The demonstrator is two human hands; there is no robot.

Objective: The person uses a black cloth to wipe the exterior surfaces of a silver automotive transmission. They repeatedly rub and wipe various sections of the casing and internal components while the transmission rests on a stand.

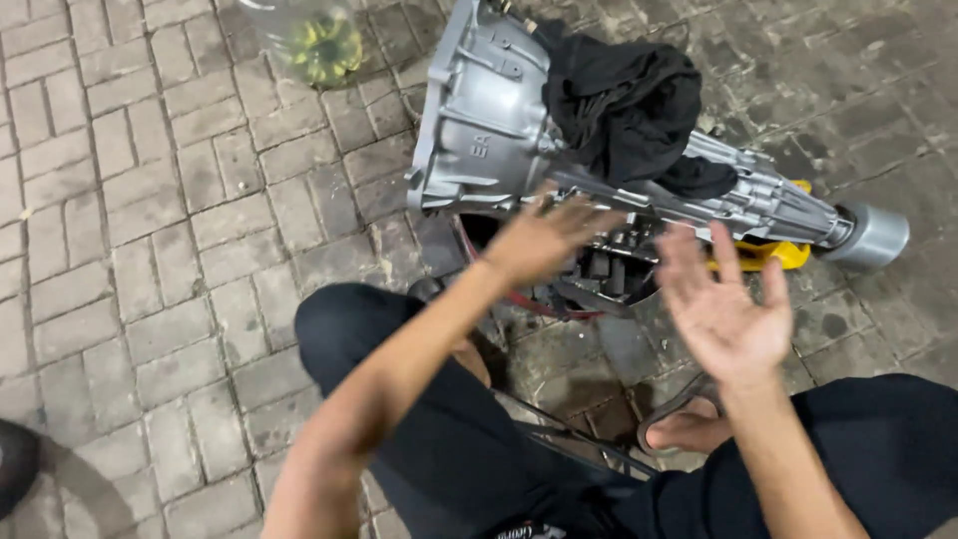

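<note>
Grey cast metal, the gearbox lies on its side on the brick paving, far from the squatting person, with a black cloth draped over it. The left hand reaches to its open underside, fingers spread, blurred. The right hand hovers near, palm up, fingers apart, holding nothing. A plastic bottle stands far left.

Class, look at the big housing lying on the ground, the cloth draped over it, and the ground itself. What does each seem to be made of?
Housing: probably cast aluminium, matte silver-grey with ribs and flanges.
Cloth: soft black fabric, crumpled in folds.
Ground: grey paving bricks, likely concrete, with visible joints and dark stains.
</note>
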